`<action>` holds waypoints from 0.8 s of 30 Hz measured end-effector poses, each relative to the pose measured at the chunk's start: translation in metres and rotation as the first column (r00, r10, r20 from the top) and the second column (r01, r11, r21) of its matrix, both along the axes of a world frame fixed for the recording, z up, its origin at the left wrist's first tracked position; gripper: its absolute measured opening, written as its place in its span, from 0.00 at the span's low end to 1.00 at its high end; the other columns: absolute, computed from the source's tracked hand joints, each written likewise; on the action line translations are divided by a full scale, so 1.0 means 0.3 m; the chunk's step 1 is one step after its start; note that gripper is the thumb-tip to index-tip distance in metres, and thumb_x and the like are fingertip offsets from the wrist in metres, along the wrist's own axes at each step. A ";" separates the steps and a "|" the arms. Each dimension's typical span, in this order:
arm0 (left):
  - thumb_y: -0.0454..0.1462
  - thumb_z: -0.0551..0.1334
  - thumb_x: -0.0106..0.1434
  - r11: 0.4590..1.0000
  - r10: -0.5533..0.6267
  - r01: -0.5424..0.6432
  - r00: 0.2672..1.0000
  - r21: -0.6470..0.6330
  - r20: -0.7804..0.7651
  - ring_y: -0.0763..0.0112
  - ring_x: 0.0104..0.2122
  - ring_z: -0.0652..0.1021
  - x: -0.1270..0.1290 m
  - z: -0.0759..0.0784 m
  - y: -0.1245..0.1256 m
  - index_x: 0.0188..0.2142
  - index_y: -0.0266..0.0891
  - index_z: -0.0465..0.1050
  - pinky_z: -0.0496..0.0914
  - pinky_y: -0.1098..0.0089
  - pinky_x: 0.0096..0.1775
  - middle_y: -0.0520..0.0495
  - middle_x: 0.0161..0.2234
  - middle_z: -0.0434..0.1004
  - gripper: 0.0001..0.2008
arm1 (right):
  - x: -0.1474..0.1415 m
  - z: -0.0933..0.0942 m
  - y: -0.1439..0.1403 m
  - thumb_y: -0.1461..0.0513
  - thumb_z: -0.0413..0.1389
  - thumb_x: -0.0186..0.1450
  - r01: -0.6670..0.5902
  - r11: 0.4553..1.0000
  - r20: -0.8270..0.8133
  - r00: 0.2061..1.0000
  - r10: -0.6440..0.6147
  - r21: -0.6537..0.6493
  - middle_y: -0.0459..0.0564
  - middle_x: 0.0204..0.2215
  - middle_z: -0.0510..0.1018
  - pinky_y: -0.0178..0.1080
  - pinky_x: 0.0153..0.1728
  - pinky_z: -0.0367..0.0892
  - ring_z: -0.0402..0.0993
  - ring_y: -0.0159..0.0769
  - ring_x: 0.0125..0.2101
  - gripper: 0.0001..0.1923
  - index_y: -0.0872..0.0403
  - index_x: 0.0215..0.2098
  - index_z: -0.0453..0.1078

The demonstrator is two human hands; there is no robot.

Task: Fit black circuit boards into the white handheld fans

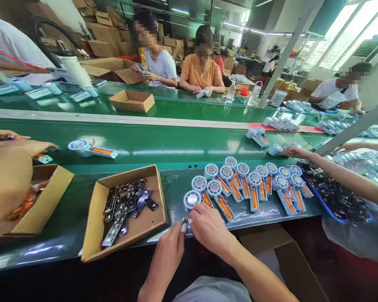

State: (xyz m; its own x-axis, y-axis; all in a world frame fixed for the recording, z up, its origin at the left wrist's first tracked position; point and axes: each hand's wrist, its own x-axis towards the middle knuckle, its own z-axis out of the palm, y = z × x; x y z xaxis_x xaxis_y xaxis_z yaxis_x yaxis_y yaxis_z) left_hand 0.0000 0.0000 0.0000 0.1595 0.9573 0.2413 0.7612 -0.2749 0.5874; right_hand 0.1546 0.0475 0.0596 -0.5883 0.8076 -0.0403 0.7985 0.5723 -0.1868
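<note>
My left hand [168,251] and my right hand [208,228] meet at the near edge of the green bench, fingers pinched together on a small part [185,222] that is mostly hidden between them. Just beyond my fingers lies a white round fan unit with an orange battery [193,199]. Several more such units [255,180] lie in rows to the right. An open cardboard box of dark circuit boards [126,207] sits left of my hands.
A green conveyor belt [176,142] carries a fan unit [88,149]. A co-worker's arm [337,172] reaches in from the right over a blue tray of parts [337,197]. Another box [40,201] stands at left. Several people sit across the line.
</note>
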 end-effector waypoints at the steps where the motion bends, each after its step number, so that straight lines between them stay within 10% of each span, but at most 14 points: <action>1: 0.31 0.46 0.68 1.000 0.013 -0.013 0.999 0.000 -0.045 0.57 0.27 0.85 0.004 0.002 -0.007 0.39 0.39 0.71 0.73 0.67 0.25 0.43 0.26 0.82 0.15 | -0.005 -0.011 -0.008 0.67 0.54 0.70 0.010 1.000 0.005 1.000 -0.010 0.015 0.51 0.39 0.77 0.39 0.32 0.66 0.75 0.41 0.38 0.05 0.55 0.38 0.73; 17: 0.34 0.47 0.67 0.996 0.061 -0.059 0.998 -0.062 0.028 0.56 0.25 0.84 0.006 -0.004 -0.014 0.35 0.43 0.70 0.71 0.66 0.25 0.45 0.24 0.80 0.13 | -0.034 -0.078 -0.037 0.69 0.56 0.68 0.059 0.994 -0.064 0.997 -0.053 0.095 0.53 0.37 0.77 0.38 0.32 0.67 0.74 0.42 0.36 0.04 0.56 0.37 0.72; 24: 0.37 0.48 0.69 0.997 0.014 -0.001 0.986 -0.076 0.168 0.57 0.31 0.85 -0.034 -0.001 0.005 0.42 0.39 0.75 0.75 0.67 0.30 0.41 0.32 0.85 0.16 | 0.004 -0.101 0.006 0.71 0.54 0.69 -0.018 0.999 -0.423 0.906 -0.002 -0.042 0.50 0.39 0.76 0.34 0.40 0.68 0.74 0.36 0.39 0.08 0.54 0.40 0.72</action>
State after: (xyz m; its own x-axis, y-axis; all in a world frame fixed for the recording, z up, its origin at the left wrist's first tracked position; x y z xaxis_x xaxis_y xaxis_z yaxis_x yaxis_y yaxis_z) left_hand -0.0101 0.0016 -0.0004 0.1156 0.9747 0.1912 0.6513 -0.2197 0.7263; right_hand 0.1558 0.0494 0.0294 -0.5644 0.8059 0.1786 0.6341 0.5618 -0.5312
